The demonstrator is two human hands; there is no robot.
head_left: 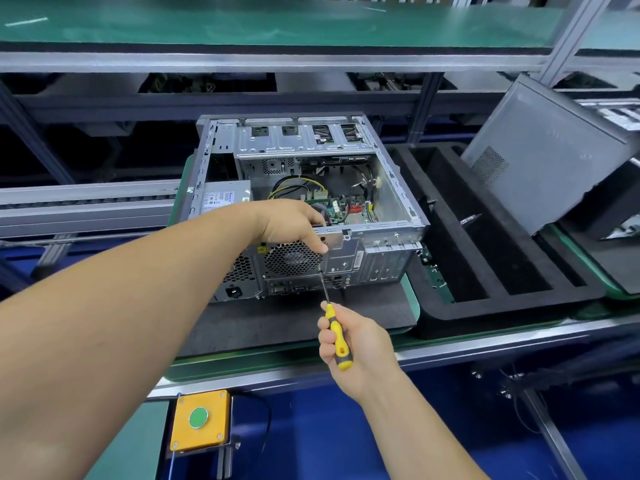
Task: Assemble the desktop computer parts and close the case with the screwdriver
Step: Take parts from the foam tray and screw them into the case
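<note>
- Computer case (398,188) lies open-side up on a dark mat on the desk (450,344), rear panel facing near.
- Left hand (294,226) rests on the rear top edge, fingers curled over it by the fan grille (292,259).
- Right hand (356,341) grips the yellow screwdriver (336,336), tip at the grille's right edge.
- Advice: keep the shaft square to the screw and brace the case.
- Power supply label (221,199) is too small to read; a yellow warning triangle sticker shows.
- Side panel (540,147) leans far right.

The bare left arm reaches forward, its left hand (289,225) palm down with fingers (320,245) curled, while the right hand (349,336) sits lower, fingers wrapped in a grip.
</note>
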